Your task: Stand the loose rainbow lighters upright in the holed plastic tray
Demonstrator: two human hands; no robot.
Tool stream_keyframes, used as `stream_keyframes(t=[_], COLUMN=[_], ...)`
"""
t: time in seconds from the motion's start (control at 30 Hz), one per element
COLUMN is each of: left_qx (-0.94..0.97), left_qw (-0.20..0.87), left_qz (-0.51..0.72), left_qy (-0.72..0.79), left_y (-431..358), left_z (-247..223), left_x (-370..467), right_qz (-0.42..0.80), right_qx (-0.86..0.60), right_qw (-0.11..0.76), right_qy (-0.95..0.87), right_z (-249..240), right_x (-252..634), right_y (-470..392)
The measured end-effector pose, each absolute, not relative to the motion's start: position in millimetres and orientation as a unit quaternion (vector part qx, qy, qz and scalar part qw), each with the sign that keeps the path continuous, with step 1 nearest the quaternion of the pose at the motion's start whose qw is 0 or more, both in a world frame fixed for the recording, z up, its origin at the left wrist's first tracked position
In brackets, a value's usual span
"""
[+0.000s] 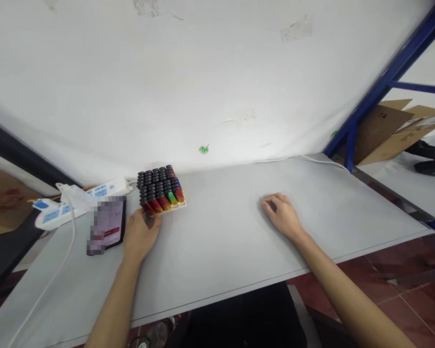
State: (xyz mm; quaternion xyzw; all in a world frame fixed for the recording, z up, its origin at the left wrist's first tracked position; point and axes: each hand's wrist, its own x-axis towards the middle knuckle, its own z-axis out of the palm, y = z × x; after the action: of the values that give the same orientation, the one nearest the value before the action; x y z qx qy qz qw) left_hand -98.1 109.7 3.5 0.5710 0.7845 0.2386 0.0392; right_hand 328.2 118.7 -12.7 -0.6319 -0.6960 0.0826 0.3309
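Note:
A tray (174,209) on the left part of the grey table (217,251) is packed with several upright lighters (161,188), black on top and red, yellow, green or blue below. My left hand (141,234) is at the tray's near left corner, thumb and fingers apart and touching its edge. Nothing shows between those fingers. On the right of the table rests my right hand (281,212), its fingers curled in toward the thumb. No object is visible in it.
A phone (112,224) lies left of my left hand, beside a white power strip (112,188) with cables. A white wall (217,96) rises behind the table. At the right are a blue metal frame (369,106) and an open cardboard box (384,128).

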Motion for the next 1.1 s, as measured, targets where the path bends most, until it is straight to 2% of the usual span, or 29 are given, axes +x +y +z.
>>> stream_keyframes(t=[0.83,1.1], left_qx=[0.569,0.539], left_qw=[0.031,0.036], left_qz=[0.238,0.271], left_qy=[0.787,0.797], left_y=[108.8,111.1], left_z=[2.8,3.7], left_x=[-97.5,-95.4], right_qz=[0.091,0.081], right_qx=[-0.637,-0.632], right_qw=[0.321,0.325], right_qy=[-0.695,-0.699], right_z=[-11.6,-13.7], right_x=[327.9,328.7], right_y=[117.1,118.2])
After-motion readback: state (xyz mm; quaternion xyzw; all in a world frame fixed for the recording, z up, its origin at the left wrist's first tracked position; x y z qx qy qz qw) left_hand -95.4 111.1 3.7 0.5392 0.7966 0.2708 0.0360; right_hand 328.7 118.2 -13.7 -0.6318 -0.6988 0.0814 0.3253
